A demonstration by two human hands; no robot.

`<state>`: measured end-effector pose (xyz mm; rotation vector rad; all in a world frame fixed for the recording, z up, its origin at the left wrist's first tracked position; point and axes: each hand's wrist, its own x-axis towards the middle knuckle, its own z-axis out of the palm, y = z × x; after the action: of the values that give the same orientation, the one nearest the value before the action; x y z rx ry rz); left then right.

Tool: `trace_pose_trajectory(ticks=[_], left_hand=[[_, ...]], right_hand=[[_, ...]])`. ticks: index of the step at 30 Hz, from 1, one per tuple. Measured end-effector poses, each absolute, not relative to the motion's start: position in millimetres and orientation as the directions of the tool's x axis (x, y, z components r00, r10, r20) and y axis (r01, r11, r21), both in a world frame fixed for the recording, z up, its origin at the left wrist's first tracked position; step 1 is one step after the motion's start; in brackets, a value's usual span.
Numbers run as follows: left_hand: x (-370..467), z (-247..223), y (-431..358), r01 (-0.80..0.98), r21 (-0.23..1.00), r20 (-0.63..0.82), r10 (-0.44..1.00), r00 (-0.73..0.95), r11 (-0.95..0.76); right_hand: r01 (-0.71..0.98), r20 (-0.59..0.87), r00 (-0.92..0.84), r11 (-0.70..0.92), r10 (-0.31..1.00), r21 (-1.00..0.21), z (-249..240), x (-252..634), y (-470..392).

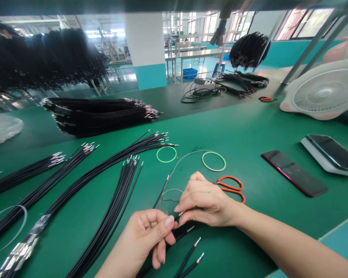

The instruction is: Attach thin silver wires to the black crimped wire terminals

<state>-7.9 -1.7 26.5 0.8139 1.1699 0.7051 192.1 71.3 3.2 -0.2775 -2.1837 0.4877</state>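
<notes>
The left hand is closed in a pinch, with a black cable held between thumb and fingers. The right hand is directly beside it, thumb and fingers set narrow around the pale tip of the same cable; whether they grip the tip cannot be told. The cable thus lies between the two sets of fingertips, low over the green tabletop.

Loose cable ends project just below the hands. A thin grey wire curves over the tabletop beyond the fingers. Scissors with orange handles lie just behind the right hand, partly covered by it. Two green rings lie farther forward: the left ring ahead of the left hand, the right ring ahead of the right hand.

To the left of the left hand lies a short cable bundle; beyond it runs a long cable bundle. To the right of the right hand, well apart, lies a phone. A white fan is farther out on that side.
</notes>
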Motion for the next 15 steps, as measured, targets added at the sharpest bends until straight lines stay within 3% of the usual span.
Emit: trace_pose_trajectory(ticks=[5,12,15], left_hand=[[-8,30,-1,-0.061,0.827,-0.525,0.807,0.270,0.559],[-8,31,-1,-0.122,0.768,-0.558,0.751,0.353,0.628],[-9,28,-1,-0.111,0.834,-0.492,0.820,0.292,0.540]], right_hand=[[0.033,0.689,-0.638,0.906,0.344,-0.422,5,193,70],[0.074,0.760,-0.597,0.961,0.256,-0.266,7,194,59],[0.069,0.771,-0.550,0.938,0.320,-0.340,7,194,60]])
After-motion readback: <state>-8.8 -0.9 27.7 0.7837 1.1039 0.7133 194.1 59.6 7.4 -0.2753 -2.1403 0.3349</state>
